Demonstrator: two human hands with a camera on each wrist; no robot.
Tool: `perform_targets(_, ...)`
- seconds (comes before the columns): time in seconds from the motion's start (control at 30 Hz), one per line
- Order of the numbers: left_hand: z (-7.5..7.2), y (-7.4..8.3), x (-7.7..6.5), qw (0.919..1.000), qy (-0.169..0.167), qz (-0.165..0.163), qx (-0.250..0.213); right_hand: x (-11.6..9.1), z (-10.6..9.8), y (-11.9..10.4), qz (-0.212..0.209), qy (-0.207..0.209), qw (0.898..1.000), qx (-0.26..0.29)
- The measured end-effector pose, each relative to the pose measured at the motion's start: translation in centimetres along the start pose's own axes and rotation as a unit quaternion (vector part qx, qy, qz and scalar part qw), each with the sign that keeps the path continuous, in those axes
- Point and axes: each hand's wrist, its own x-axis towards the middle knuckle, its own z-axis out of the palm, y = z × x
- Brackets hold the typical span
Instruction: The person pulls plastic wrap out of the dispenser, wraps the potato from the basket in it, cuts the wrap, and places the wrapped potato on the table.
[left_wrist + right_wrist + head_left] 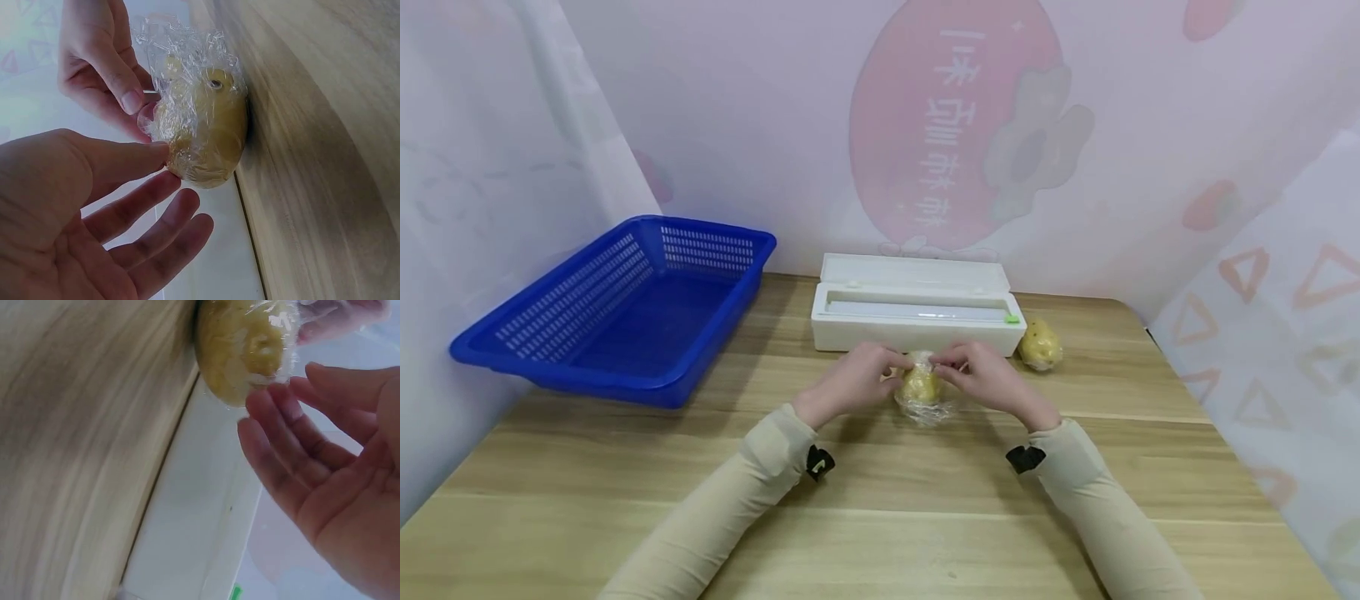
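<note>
A yellow potato [920, 385] in clear plastic wrap [925, 410] rests on the table before a white box, loose film bunched at its near end. My left hand [859, 382] is at its left side, thumb and index finger pinching the wrap at the potato's far end; the other fingers are spread in the left wrist view. From the right, my right hand [981, 377] holds the film between thumb and index finger. Its remaining fingers bend loosely beside the wrapped potato [240, 353] in the right wrist view.
The long white cling film box [917, 335] stands behind the hands with its lid raised and a green slider [1012, 319] at the right. Another wrapped potato [1041, 345] lies beside its right end. A blue plastic basket [673, 392] sits at the left on the wooden table [925, 533].
</note>
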Motion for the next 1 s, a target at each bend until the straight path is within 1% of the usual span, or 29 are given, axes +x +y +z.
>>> perform_targets(0.07,-0.05,0.0,0.08,1.0,0.001,0.003,-0.001,-0.05,0.01,0.1,0.007,0.007,1.0,-0.006)
perform_targets(0.23,-0.2,0.03,0.18,0.9999,-0.003,0.011,0.002,-0.06,0.16,0.33,0.018,0.008,1.0,0.006)
perform_targets(0.33,-0.26,0.08,0.15,0.9997,0.005,0.024,0.003,-0.04,0.33,0.46,0.021,0.007,1.0,0.007)
perform_targets(0.43,-0.29,0.18,0.09,0.9989,0.015,0.044,0.0,-0.01,0.42,0.49,0.021,0.007,1.0,0.001)
perform_targets(0.53,-0.27,0.31,0.05,0.9978,0.002,0.065,-0.008,0.02,0.42,0.44,0.017,0.01,1.0,-0.008)
perform_targets(0.67,-0.16,0.57,-0.03,0.996,-0.039,0.08,-0.004,0.1,0.42,0.64,0.009,0.015,1.0,-0.013)
perform_targets(0.8,-0.06,0.74,-0.09,0.9946,-0.066,0.078,0.018,0.19,0.43,0.84,0.009,0.016,1.0,-0.014)
perform_targets(0.9,0.0,0.79,-0.15,0.9941,-0.074,0.073,0.03,0.15,0.45,0.9,0.011,0.018,1.0,-0.013)
perform_targets(1.0,0.02,0.83,-0.18,0.9947,-0.06,0.077,0.033,0.03,0.51,0.95,0.02,0.02,1.0,-0.01)
